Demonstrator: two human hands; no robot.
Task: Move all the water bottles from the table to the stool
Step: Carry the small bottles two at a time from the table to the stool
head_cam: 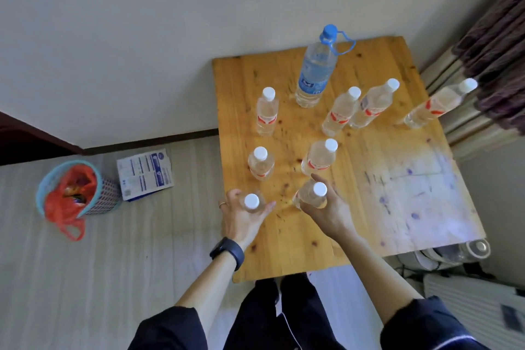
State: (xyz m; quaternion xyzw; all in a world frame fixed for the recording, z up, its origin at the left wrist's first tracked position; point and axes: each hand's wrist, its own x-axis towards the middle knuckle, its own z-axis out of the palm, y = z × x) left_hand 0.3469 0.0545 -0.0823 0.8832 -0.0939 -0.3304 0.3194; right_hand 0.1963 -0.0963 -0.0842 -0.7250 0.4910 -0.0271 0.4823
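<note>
Dark navy sleeves [167, 329] ending near the elbows, lower frame, black smartwatch [227, 253] on left wrist, thin ring [222, 203] on left hand [241, 221], dark trousers [255, 315] at bottom centre.

On the wooden tabletop [383, 150], right of centre, small clear plastic bottles [266, 113] stood clustered; the large blue-capped plastic bottle [315, 71] stood behind them, toward the frame's top.

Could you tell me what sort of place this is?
Probably a room in a home: a wooden table against a plain wall, a curtain beside it, and a waste basket on the floor.
</note>
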